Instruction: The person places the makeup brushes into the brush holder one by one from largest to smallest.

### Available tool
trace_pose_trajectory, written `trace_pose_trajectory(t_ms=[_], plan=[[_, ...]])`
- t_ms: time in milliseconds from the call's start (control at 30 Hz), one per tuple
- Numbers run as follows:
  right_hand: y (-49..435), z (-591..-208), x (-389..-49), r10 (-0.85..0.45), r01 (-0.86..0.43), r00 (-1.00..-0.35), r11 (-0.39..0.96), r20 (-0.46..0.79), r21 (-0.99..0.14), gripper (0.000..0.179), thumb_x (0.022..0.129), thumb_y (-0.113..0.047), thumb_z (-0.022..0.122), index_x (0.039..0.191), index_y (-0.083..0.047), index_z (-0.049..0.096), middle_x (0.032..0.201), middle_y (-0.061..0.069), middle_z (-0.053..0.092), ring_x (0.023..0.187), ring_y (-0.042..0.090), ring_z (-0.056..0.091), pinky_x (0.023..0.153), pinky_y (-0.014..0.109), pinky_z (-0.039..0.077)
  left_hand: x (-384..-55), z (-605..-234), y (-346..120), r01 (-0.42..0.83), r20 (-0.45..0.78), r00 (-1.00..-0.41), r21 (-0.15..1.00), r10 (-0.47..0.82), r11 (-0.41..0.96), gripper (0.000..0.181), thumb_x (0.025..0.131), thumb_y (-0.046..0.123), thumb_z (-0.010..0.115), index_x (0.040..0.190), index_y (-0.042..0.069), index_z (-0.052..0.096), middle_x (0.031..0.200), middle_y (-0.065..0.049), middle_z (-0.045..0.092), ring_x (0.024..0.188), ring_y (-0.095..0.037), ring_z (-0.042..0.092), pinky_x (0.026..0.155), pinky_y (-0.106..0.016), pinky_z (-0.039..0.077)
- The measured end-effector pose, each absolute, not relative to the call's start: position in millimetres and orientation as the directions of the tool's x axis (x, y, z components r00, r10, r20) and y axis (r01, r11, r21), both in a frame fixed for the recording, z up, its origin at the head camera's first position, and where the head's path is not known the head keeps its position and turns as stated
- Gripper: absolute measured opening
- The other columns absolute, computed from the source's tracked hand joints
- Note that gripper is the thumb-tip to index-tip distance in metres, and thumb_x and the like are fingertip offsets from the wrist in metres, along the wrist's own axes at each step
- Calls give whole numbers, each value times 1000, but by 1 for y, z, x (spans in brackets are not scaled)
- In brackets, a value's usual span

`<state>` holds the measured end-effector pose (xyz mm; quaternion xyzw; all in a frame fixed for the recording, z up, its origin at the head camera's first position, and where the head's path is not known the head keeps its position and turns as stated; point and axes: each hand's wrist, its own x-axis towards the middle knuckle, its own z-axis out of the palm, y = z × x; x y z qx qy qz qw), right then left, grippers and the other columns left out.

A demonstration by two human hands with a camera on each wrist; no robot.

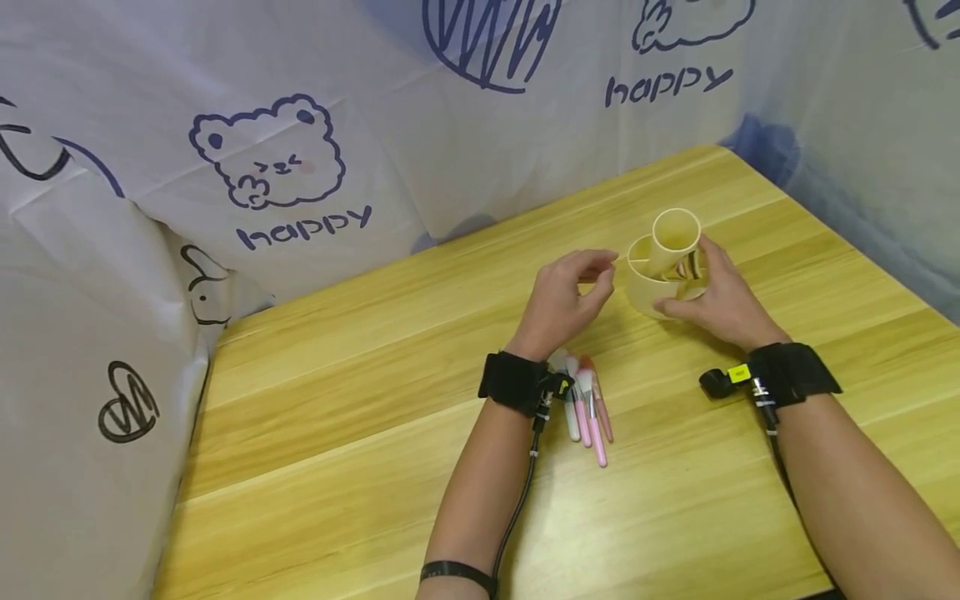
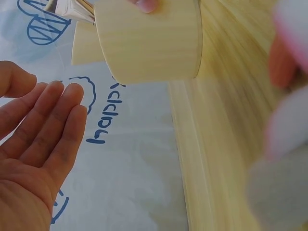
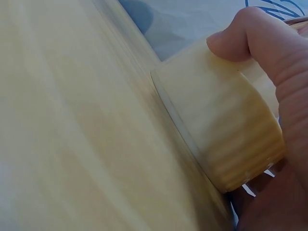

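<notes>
Table: wood-grained top (image 1: 337, 433), reaching from 6 o'clock toward 12.
Brushes: a small bunch (image 1: 593, 423) lying on the table at 6 o'clock from the left hand, bristles toward 12, partly behind the wrist strap (image 1: 513, 383).
Right hand: (image 1: 723, 300) at 4 o'clock on the holder, thumb and fingers gripping its wall.
Left hand: (image 1: 566, 296) fingers loosely bent, thumb apart, holding nothing.
Holder: pale, round, compartmented (image 1: 651, 292), at 2 o'clock from the left hand.
Curtain: printed (image 1: 420, 158), at 12.
</notes>
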<state>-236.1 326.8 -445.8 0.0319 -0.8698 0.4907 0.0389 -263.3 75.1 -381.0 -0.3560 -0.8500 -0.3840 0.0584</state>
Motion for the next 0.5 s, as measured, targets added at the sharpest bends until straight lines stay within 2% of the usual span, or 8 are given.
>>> trace_pose_trajectory(t_ms=[233, 500], plan=[[325, -445, -235, -5, -96, -994, 502, 108, -859, 114, 77, -30, 93, 164, -23, 21, 157, 22, 38, 144, 42, 38, 117, 68, 29, -263, -383, 72, 653, 372, -740, 599, 561, 464, 30, 104, 15, 58, 130, 4, 69, 124, -10, 75, 106, -17, 75, 95, -19, 57], [324, -446, -236, 1, -96, -994, 519, 114, -849, 107, 76, -33, 93, 161, -20, 28, 151, 19, 46, 139, 39, 46, 115, 66, 33, -261, -382, 67, 636, 350, -754, 600, 556, 485, 30, 104, 16, 58, 129, 6, 70, 125, -9, 75, 107, -17, 74, 96, -19, 56]])
